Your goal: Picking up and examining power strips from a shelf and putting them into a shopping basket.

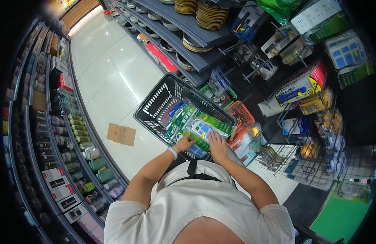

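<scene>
A black plastic shopping basket [148, 105] stands before me, holding several packaged goods. On top lies a white power strip with blue sockets [201, 128] in a clear and green package. My right hand [217, 146] rests on the near right end of this package, fingers spread. At the basket's near left side, my left hand [184, 144] has its thumb and fingertips close together at the edge of the green packaging; whether it pinches it, I cannot tell. Another package with blue sockets [196, 151] shows beneath, between my hands.
Shelves of bottles and cups [98, 164] line the left; a shelf [203, 58] with plates and pans stands ahead. Hooks with packaged hardware and a wire rack [285, 152] are at right. An orange basket [247, 113] adjoins the black one. Flat cardboard [121, 134] lies on the floor.
</scene>
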A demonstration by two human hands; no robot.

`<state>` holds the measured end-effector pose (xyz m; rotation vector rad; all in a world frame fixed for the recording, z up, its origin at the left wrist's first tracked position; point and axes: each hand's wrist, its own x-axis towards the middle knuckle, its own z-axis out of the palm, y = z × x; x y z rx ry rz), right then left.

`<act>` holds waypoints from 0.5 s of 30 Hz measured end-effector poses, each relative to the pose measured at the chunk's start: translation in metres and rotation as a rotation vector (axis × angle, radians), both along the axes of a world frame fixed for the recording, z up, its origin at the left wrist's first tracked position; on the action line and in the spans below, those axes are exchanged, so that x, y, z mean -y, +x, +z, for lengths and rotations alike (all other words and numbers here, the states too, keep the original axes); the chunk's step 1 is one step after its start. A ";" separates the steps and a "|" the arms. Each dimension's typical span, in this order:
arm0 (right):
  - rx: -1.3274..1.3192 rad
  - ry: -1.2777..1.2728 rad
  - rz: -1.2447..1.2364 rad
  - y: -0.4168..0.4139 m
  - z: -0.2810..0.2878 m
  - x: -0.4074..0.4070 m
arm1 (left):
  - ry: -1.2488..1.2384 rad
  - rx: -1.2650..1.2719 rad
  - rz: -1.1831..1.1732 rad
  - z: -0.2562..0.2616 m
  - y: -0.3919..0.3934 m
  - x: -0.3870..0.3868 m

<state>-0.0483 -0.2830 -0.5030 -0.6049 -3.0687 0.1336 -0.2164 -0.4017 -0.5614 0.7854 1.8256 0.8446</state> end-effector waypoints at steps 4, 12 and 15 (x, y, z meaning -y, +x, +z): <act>-0.013 0.005 -0.034 -0.003 0.003 0.004 | -0.053 0.003 -0.115 0.013 -0.004 0.004; -0.076 -0.285 -0.034 0.000 0.022 0.004 | -0.034 0.166 -0.060 0.026 -0.011 0.014; -0.147 -0.289 -0.042 -0.001 0.024 0.003 | -0.086 0.206 -0.020 0.024 -0.017 0.015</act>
